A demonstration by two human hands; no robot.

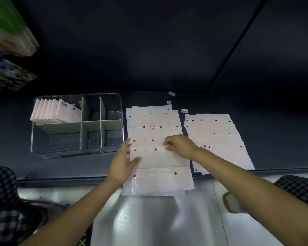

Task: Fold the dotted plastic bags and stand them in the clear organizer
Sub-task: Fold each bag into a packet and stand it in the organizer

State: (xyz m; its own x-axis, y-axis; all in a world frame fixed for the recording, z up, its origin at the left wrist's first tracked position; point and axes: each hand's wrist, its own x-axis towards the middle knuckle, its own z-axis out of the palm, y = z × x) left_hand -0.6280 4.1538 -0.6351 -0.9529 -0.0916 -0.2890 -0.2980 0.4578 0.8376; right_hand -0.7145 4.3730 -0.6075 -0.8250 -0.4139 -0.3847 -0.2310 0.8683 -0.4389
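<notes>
My left hand (122, 163) presses the top bag (158, 158) with flat fingers; my right hand (180, 145) pinches its folded edge.

Both forearms bare to the elbow, left hand (122, 165) and right hand (180, 145) ungloved, no rings or watch visible; black-and-white checked fabric (5, 201) beside each arm.

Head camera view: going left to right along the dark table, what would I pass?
Clear organizer with folded bags → middle stack of dotted bags, both hands on it → right stack of dotted bags.
</notes>
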